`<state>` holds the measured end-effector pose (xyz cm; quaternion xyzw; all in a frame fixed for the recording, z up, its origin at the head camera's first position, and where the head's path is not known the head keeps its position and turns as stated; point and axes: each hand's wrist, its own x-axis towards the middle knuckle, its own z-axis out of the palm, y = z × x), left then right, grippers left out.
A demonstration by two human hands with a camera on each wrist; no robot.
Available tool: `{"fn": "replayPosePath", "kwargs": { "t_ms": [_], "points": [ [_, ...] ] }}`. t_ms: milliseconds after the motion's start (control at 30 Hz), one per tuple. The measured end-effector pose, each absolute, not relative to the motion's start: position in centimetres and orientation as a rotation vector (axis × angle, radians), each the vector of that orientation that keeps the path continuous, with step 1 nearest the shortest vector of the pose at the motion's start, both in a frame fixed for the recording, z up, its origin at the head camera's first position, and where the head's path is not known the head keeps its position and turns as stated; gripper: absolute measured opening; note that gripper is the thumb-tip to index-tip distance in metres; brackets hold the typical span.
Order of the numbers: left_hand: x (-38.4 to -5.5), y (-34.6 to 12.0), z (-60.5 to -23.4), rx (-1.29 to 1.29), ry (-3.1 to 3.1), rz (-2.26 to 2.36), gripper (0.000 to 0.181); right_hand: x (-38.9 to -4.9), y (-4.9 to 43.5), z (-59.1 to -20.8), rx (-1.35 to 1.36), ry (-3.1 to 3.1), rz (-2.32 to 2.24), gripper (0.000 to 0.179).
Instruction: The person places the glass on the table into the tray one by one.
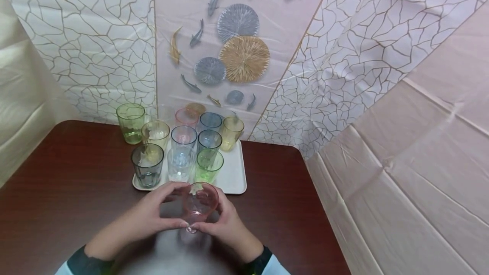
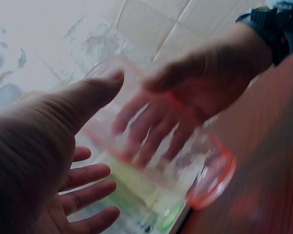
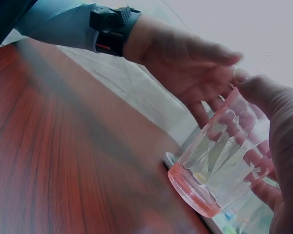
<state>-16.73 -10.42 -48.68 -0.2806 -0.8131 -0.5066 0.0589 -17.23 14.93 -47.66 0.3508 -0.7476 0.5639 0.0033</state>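
A clear pink drinking glass (image 1: 200, 203) is held in front of the tray, its thick pink base (image 3: 193, 192) showing in the right wrist view. My right hand (image 1: 234, 220) grips it, thumb near the rim and fingers behind the wall. On the other side, my left hand (image 1: 160, 211) has its thumb tip at the glass. In the left wrist view the left hand's fingers (image 2: 90, 190) are spread and fairly straight beside the glass. Both thumb tips nearly meet in the head view.
Beyond the hands, a white tray (image 1: 237, 177) carries several tinted glasses, among them a smoky grey one (image 1: 148, 173), a bright green one (image 1: 209, 166) and a yellow one (image 1: 232, 134). A taller green glass (image 1: 131, 124) stands behind left. Patterned sheets hang around the dark wooden table (image 1: 275, 207).
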Motion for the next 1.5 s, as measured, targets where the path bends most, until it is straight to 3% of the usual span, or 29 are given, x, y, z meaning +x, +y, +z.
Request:
{"fn": "replayPosePath", "kwargs": {
  "t_ms": [300,567,800,1133,1500],
  "points": [
    [-16.0,-14.8,-50.8,-0.669,-2.513,-1.383,0.083,-19.7,19.7,-51.6,0.894,-2.317,1.760,0.089],
    [-15.6,-17.3,-51.7,-0.530,-2.529,-1.339,0.082,-25.1,23.4,-51.3,0.762,-2.209,1.816,0.081],
    [-15.6,-17.6,-51.8,-0.521,-2.512,-1.360,0.082,-31.3,22.9,-50.3,0.640,-2.244,1.769,0.078],
    [-15.5,-17.7,-51.7,-0.556,-2.469,-1.378,0.079,-34.5,20.5,-47.0,0.530,-2.330,1.725,0.079],
    [-15.7,-18.3,-52.1,-0.507,-2.531,-1.348,0.081,-37.0,20.3,-51.3,0.503,-2.376,1.769,0.088]
  ]
}}
